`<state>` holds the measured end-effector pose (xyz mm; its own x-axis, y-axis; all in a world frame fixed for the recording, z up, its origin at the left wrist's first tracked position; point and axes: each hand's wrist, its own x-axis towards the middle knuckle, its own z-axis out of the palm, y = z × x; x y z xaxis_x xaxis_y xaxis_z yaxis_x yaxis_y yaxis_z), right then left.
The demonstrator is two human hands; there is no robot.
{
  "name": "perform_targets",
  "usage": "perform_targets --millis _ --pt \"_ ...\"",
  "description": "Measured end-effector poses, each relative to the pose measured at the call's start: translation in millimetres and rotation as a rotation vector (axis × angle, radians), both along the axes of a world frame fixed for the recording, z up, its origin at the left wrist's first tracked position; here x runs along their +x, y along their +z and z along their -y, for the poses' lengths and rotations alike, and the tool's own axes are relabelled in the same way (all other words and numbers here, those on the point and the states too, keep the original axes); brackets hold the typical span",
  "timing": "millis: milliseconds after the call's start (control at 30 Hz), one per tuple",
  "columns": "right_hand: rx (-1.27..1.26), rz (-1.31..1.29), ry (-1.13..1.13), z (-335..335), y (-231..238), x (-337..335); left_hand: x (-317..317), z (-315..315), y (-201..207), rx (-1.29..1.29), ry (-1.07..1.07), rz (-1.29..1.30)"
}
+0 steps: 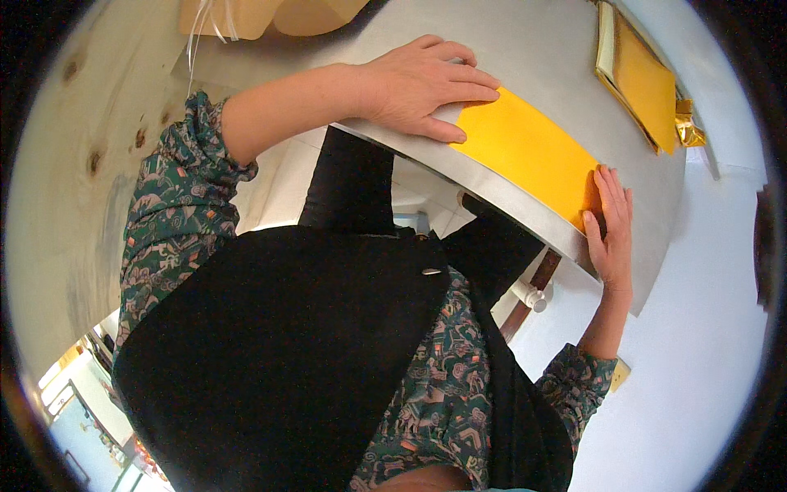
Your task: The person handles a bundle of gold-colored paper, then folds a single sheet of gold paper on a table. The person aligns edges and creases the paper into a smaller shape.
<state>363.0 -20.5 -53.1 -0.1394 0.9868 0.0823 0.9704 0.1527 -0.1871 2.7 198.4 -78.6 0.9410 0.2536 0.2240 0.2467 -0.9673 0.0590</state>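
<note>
A flat, bright yellow strip of paper or card lies along the near edge of the grey tabletop. My left hand rests on its left end, palm down with the fingers stretched out and spread. At the strip's right end is my right hand, its fingers extended along the short edge and the thumb apart near the front corner. Neither hand is wrapped round the strip. Whether it is one sheet or several layers I cannot tell.
Toward the far right edge lies a stack of yellow sheets, with a shiny gold packet beside it. A tan, curved paper-like item with white strings sits at the far left. A knotted wooden board stands on the left.
</note>
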Motion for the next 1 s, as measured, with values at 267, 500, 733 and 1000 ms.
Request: perform_targets --millis 267,500,733,1000 --pt "0.097 -0.082 0.137 0 21 -90 5 50 9 -0.047 0.063 0.074" --pt "0.231 -0.247 0.121 -1 -10 -136 -16 77 15 -0.194 0.111 0.126" --pt "0.351 -0.337 0.058 1 -17 -139 -26 71 12 -0.257 0.096 0.150" --pt "0.344 -0.607 -0.261 -4 -12 -152 -20 66 14 -0.293 0.152 0.271"
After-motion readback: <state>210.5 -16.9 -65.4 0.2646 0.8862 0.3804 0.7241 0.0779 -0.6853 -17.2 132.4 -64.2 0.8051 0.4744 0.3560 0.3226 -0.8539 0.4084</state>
